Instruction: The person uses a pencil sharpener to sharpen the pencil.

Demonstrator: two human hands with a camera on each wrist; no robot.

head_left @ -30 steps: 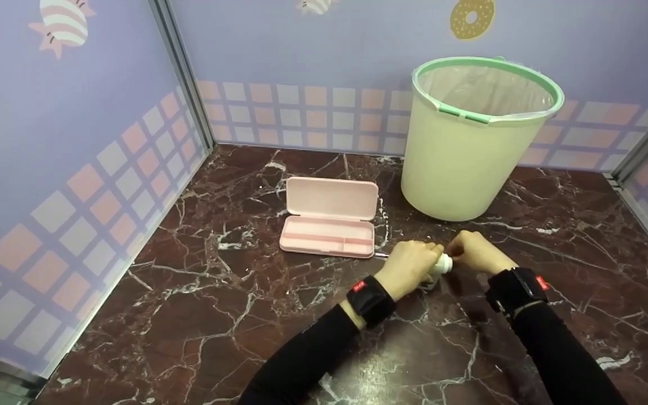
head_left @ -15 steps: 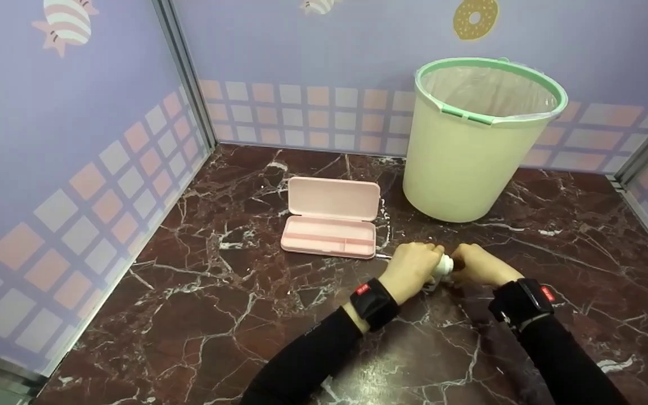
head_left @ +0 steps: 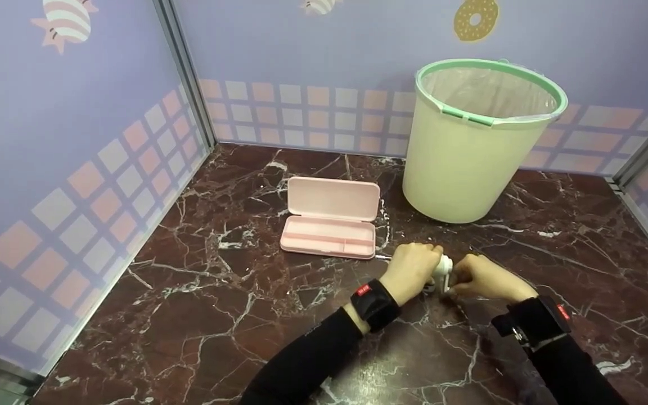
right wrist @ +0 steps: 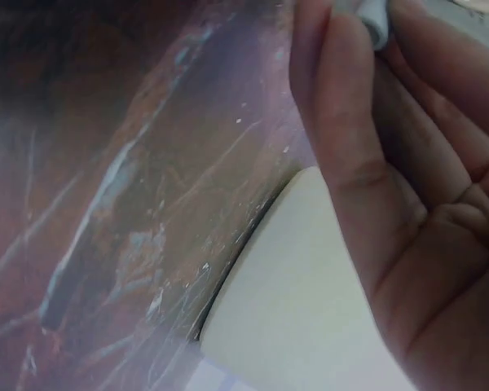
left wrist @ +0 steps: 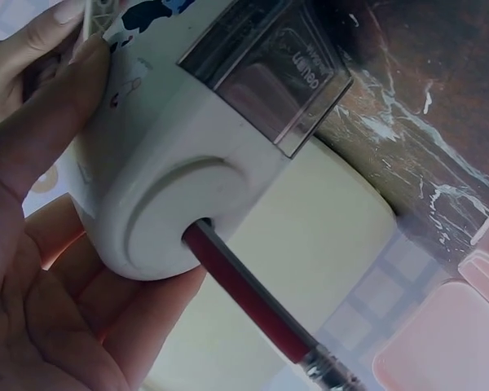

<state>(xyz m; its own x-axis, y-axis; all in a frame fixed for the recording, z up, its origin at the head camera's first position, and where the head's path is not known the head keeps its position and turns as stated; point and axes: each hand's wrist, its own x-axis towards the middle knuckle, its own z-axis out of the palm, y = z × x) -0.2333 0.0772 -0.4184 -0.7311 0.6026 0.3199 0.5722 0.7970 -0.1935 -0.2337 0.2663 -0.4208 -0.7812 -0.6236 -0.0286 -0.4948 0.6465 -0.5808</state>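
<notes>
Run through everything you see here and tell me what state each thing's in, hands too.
Left hand: curled around the sharpener
Right hand: pinching the crank handle
Sharpener: held, pencil inserted
Pencil: partly inside the sharpener, metal-banded end outside
See-through box: fitted in the sharpener, contents unclear
Pink pencil case: open, lid tipped back
Bin: upright, uncovered, lined with a clear bag
</notes>
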